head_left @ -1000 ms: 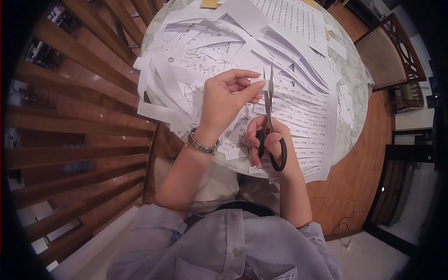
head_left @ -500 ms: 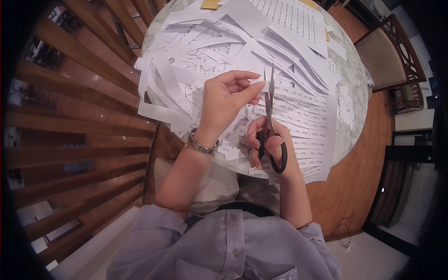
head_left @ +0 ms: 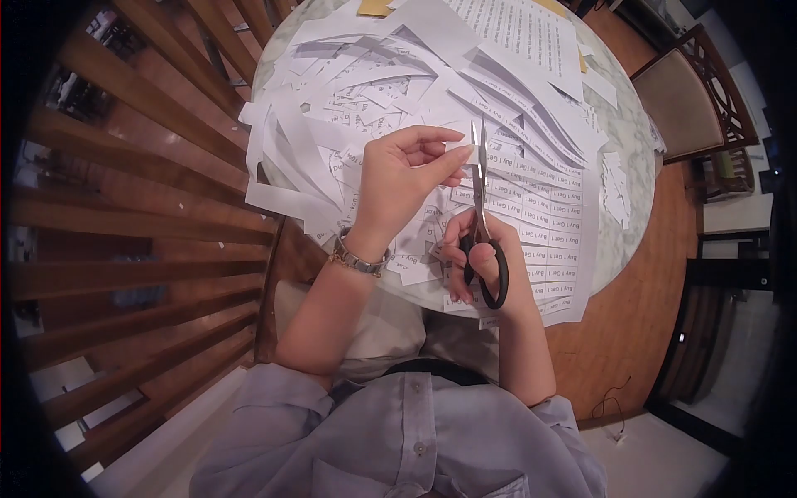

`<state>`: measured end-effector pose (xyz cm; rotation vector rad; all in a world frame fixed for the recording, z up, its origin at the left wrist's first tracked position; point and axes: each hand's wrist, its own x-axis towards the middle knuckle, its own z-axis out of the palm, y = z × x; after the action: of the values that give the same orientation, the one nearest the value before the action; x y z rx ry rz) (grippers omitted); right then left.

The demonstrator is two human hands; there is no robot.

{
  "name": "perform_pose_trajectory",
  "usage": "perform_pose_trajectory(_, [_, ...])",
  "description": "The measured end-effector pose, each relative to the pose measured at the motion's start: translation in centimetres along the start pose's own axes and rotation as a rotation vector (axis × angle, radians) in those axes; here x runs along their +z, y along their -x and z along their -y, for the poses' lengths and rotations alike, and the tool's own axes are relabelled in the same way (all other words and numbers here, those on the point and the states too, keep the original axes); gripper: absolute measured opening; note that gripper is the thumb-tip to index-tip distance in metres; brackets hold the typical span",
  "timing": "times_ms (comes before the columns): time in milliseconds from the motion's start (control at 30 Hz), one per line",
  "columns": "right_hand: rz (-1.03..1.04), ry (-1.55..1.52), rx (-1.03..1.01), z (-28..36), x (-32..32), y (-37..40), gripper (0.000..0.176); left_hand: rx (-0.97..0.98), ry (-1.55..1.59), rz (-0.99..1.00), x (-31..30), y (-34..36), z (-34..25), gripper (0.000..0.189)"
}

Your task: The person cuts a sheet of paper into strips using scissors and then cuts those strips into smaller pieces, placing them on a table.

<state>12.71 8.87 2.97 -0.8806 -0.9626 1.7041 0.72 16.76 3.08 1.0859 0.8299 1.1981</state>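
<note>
My left hand (head_left: 407, 170) is closed, thumb and fingertips pinching a narrow white paper strip (head_left: 501, 163) printed "Buy 1 Get 1". Wrapped in my right hand (head_left: 498, 257) are scissors (head_left: 479, 187) with black handles, their metal blades pointing away from me. The blades are slightly apart and stand right beside my left fingertips, across the strip. How much of the strip lies between them is hard to make out. Beneath my right hand lies a printed sheet (head_left: 535, 224) with rows of the same words. A pile of cut paper slips (head_left: 365, 108) lies beyond my left hand.
Curled printed strips (head_left: 531, 108) and another printed sheet (head_left: 523, 41) cover the far part of the round marble table (head_left: 635, 166). Small paper pieces (head_left: 614, 191) lie at its right side. Wooden slats (head_left: 149, 216) stand on the left, a chair (head_left: 689, 100) on the right.
The scissor blades have drawn closer together, and the handles in my right hand have closed a little. My left hand stays almost still, still pinching the paper strip.
</note>
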Motion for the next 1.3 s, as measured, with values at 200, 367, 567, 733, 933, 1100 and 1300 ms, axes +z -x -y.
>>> perform_pose_trajectory(200, [-0.032,0.006,0.020,0.4,0.4,0.0,0.030,0.007,0.001,-0.005,0.0,0.0,0.1,0.019])
perform_pose_trajectory(367, [-0.040,0.002,0.002,0.6,0.0,0.4,0.029,0.026,-0.460,-0.123,-1.0,-0.4,-0.1,0.018])
perform_pose_trajectory(567, [-0.094,0.024,-0.041,1.1,-0.8,1.4,0.027,0.353,-1.203,-0.160,-1.2,-3.1,-1.7,0.027])
perform_pose_trajectory(733, [-0.181,0.106,-0.055,1.3,-0.9,1.7,0.022,0.518,-1.311,0.105,-0.2,-7.5,-0.4,0.021])
perform_pose_trajectory(933, [-0.183,0.108,-0.032,1.4,-1.4,1.8,0.021,0.404,-1.352,0.185,-0.3,-8.4,0.9,0.019])
perform_pose_trajectory(1100, [-0.164,0.084,0.025,1.4,-1.3,1.0,0.014,0.510,-1.228,0.219,-0.7,-8.4,0.6,0.020])
perform_pose_trajectory(1300, [-0.004,0.107,-0.001,0.8,-1.6,0.4,0.042,0.296,-0.878,0.307,-1.3,-7.7,-1.5,0.022])
